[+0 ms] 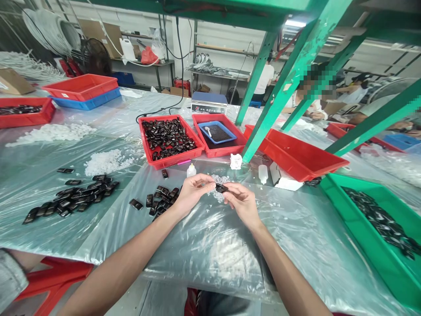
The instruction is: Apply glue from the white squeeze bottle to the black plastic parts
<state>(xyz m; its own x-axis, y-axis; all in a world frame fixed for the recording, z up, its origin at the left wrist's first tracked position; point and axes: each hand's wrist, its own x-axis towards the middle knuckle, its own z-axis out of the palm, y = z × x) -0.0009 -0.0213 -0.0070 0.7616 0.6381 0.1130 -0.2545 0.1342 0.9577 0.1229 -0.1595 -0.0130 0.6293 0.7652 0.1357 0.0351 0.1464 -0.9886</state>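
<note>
My right hand [241,199] pinches a small glossy black plastic piece [221,188] between thumb and fingers, just above the table. My left hand [195,191] is closed, its thumb and fingertips pressed together at the left end of that piece. Whatever sits between the left fingertips is too small or hidden to make out. Behind and below the fingers lies a scatter of tiny whitish translucent bits [219,179]. Beside my left forearm is a loose pile of similar black pieces [161,197], partly covered by the wrist.
A larger heap of black pieces [70,197] lies left. Beyond stand a full red tray [158,164], a small white bottle [191,170], a crumpled tissue [236,161] and another bottle [262,174]. A green bin [368,250] holds black pieces at right; green posts [279,92] rise nearby.
</note>
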